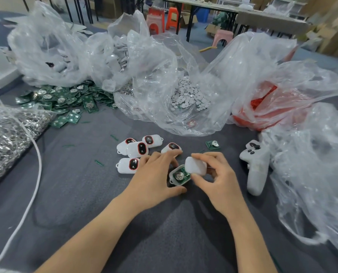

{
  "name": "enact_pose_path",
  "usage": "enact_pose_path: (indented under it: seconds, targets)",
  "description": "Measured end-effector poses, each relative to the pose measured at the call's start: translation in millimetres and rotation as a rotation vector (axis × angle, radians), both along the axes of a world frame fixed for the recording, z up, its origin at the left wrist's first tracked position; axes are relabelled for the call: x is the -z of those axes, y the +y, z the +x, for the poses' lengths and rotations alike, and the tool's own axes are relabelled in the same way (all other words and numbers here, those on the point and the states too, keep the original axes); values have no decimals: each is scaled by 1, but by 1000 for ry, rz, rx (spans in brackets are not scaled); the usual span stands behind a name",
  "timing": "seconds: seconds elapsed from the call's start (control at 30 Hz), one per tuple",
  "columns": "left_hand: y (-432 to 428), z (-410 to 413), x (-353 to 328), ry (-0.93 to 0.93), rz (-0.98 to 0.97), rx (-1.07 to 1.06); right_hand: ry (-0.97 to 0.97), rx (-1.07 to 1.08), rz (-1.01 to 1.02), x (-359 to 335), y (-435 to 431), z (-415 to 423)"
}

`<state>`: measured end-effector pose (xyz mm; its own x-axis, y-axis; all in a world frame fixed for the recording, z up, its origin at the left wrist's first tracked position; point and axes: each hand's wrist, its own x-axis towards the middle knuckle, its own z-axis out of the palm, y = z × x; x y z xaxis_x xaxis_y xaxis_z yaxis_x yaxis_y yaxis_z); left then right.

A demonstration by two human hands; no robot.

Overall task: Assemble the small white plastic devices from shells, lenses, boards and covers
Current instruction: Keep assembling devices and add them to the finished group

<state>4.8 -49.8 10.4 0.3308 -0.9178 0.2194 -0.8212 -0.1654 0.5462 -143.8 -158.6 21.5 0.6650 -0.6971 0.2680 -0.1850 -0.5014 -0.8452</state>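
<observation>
My left hand (154,174) grips a white shell (179,176) lying open side up on the grey cloth, a green board with a round silver cell seated inside it. My right hand (216,174) pinches a white cover (195,166) between thumb and fingers, tilted over the shell's right end and touching it. Several finished white devices (137,149) with dark, red-ringed lenses lie just beyond my left hand. One loose green board (212,144) lies beyond my right hand.
A white game controller (255,166) lies to the right. Clear bags hold white discs (189,95), red parts (262,99) and white shells (116,54). Green boards (65,99) are heaped at back left, metal rings (8,133) fill a bag at left, and a white cable (38,164) crosses the cloth.
</observation>
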Motion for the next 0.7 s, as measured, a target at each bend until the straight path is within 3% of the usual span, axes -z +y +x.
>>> enact_pose_path:
  seconds: [0.17, 0.3, 0.7]
  targets:
    - [0, 2, -1, 191, -14, 132, 177, -139, -14, -4, 4, -2]
    - [2, 8, -2, 371, -31, 132, 225, -121, 14, -5, 5, 0]
    - [1, 11, -3, 299, -29, 91, 246, -106, 24, -2, 4, 3]
